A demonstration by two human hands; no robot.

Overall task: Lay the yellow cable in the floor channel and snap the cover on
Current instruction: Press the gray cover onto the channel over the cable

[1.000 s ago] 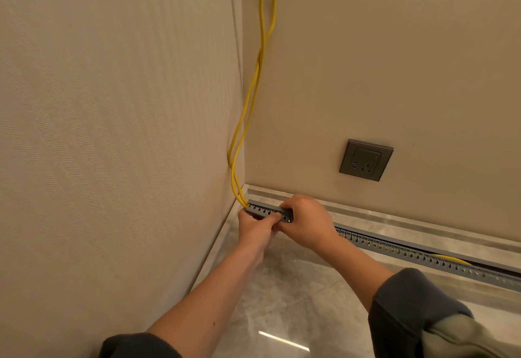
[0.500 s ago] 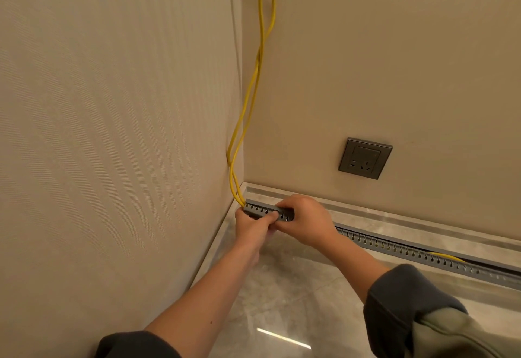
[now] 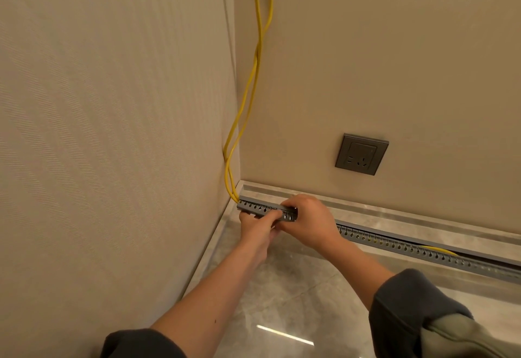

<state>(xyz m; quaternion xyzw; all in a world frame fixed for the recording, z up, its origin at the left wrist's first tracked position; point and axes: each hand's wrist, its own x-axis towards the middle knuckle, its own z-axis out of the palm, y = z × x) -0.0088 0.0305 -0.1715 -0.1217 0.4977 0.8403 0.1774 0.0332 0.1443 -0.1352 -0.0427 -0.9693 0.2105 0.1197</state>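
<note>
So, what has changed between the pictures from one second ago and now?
Nothing has visibly changed. The left hand and the right hand still grip the corner end of the grey channel, and the yellow cable hangs down the wall corner as before.

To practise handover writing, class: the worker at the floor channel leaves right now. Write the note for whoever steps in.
Left hand: grips the front of the channel near its corner end.
Right hand: curled over the channel, right beside the left.
Cable: drops down the room corner and enters the channel's corner end; a short bit shows in the open top further right.
Done: channel lies along the skirting, with the cable at least partly in it.
Left: seat the cable fully, then snap the cover on. I cannot make out a cover for certain.
</note>
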